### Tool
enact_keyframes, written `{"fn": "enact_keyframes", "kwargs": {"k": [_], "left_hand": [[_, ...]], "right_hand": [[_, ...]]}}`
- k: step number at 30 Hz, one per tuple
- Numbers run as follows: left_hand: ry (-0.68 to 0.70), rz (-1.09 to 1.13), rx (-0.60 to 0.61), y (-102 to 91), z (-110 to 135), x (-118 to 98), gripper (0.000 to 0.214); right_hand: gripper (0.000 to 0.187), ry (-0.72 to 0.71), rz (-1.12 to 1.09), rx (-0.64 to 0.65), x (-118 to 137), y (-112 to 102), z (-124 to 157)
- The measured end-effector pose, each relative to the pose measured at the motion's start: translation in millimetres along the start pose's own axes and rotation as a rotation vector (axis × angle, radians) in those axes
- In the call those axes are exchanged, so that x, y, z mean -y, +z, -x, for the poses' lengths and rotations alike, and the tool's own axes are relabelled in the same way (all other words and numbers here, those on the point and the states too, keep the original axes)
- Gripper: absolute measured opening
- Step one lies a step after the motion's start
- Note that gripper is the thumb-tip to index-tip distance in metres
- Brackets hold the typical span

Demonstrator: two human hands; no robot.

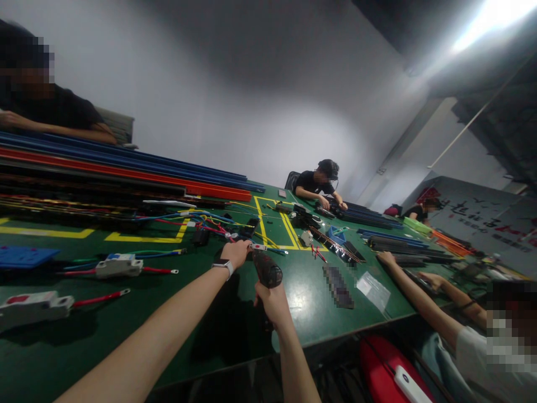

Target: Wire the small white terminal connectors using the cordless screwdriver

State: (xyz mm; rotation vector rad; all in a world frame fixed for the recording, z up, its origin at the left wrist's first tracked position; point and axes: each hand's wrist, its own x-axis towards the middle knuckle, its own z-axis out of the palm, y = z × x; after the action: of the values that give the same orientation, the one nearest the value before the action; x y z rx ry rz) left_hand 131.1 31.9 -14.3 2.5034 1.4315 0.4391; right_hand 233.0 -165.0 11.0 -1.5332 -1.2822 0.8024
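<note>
My right hand (271, 305) is wrapped round the grip of a dark cordless drill (267, 270), its nose pointing away from me. My left hand (236, 253), with a watch (223, 265) on the wrist, is closed at the drill's front end on a small white circuit breaker (259, 247) with a red mark. The fingers partly hide it, and the drill's tip cannot be seen clearly. Left of my arm lie two more white circuit breakers, a nearer one (37, 309) and a farther one (119, 265), each with a red wire and ring terminal.
Loose coloured wires (210, 221) lie beyond my hands. Long blue and red strips (201, 187) are stacked at the far left. A plastic bag (373, 291) and a dark phone-like slab (338, 286) lie to the right. Co-workers sit around the green table (168, 322), one close on my right.
</note>
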Motion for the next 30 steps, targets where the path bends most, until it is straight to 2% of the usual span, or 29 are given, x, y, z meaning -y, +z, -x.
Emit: {"fn": "enact_keyframes", "kwargs": {"k": [30], "left_hand": [[0.017, 0.020, -0.001, -4.5, 3.0, -0.6, 0.042]], "right_hand": [[0.021, 0.013, 0.064, 0.011, 6.3, -1.0, 1.7]]}}
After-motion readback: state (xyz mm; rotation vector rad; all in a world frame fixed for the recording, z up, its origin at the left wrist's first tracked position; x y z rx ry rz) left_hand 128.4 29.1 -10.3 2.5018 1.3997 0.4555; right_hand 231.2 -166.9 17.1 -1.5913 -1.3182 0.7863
